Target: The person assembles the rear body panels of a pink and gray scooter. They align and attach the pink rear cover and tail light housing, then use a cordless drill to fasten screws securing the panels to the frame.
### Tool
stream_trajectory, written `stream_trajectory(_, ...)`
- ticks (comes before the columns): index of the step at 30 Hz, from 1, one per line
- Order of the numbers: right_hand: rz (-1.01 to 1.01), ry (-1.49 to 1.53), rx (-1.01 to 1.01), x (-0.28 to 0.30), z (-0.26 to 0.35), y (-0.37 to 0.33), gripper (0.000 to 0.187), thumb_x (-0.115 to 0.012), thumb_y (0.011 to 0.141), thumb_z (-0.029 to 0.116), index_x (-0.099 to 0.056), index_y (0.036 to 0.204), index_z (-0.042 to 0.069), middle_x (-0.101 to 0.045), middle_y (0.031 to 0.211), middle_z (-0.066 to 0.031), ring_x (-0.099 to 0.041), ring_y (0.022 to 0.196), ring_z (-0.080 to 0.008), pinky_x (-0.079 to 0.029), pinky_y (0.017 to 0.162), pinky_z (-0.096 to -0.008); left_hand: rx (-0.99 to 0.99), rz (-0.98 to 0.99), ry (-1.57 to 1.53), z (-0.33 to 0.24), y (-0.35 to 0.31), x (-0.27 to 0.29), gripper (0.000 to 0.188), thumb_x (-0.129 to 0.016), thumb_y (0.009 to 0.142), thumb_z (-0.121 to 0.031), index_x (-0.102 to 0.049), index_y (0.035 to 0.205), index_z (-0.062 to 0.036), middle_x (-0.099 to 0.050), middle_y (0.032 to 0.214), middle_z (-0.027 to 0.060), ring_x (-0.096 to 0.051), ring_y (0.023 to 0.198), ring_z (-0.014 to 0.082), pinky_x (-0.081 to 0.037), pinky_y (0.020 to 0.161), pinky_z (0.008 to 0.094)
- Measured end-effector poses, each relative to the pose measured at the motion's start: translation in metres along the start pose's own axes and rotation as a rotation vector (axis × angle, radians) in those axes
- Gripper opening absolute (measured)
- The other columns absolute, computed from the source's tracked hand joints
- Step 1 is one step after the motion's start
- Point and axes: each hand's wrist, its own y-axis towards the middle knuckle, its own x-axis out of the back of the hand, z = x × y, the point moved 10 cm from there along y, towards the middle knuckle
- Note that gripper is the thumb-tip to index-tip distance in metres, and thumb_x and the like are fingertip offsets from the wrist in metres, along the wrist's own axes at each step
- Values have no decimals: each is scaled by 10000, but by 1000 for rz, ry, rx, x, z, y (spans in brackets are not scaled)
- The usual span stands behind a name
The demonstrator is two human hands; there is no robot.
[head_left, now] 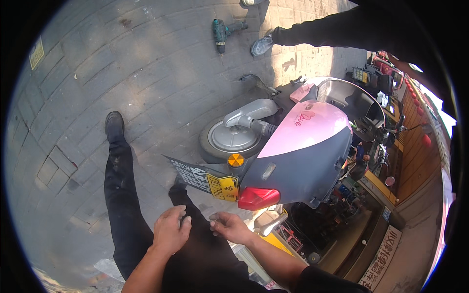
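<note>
My left hand (171, 229) is held over my legs, its fingers loosely curled and the thumb apart, with nothing visible in it. Facing it, my right hand (230, 227) has its thumb and fingers drawn close together; anything between them is too small to make out. The two hands do not touch. Just beyond them is the rear of a pink and grey electric scooter (303, 156), with a yellow number plate (223, 187), a red tail light (259, 198), a round orange reflector (235, 160) and a rear wheel (232, 137). Neither hand touches the scooter.
A green and black cordless drill (222, 35) lies on the paving (97, 63), near another person's shoe (263, 45). A dark basket (354, 100) is beyond the scooter's pink panel. Shopfronts and another parked scooter (369, 78) stand at the right.
</note>
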Motion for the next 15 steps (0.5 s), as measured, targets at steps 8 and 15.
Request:
stream_trajectory(8, 95, -3, -125, -52, 27, 55, 316, -607, 1023, 205, -580, 1275, 15, -666, 941, -55, -636, 830, -124, -536, 751, -284, 92, 77, -200, 19, 21, 42, 343, -688, 843, -98, -625, 1147, 47, -719, 980, 196, -707, 890, 342, -559, 825, 411)
stream_trajectory(15, 42, 116, -201, -66, 26, 75, 288, -618, 1007, 170, -580, 1206, -36, -623, 851, -55, -592, 746, -129, -522, 688, -287, 121, 148, -210, 21, 31, 58, 322, -684, 828, -69, -630, 1122, 53, -708, 946, 194, -708, 837, 335, -569, 787, 394)
